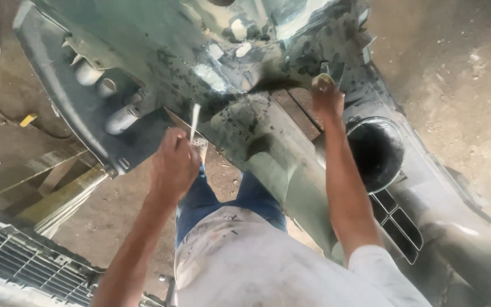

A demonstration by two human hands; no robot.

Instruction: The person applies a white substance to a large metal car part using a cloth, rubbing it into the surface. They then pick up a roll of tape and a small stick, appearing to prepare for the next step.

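One dark car bumper [257,85], scuffed and patched with pale filler, spans the view, its underside turned up. One round opening [375,152] lies just right of the right hand [326,94], whose grip presses flat on the bumper, fingers curled over a small pad; whether it clamps cannot be told. The left hand [173,165] grips closed on one thin white stick [195,122] at the bumper's near edge. One grille [24,264] lies well below-left; bare floor [461,74] opens to the right.
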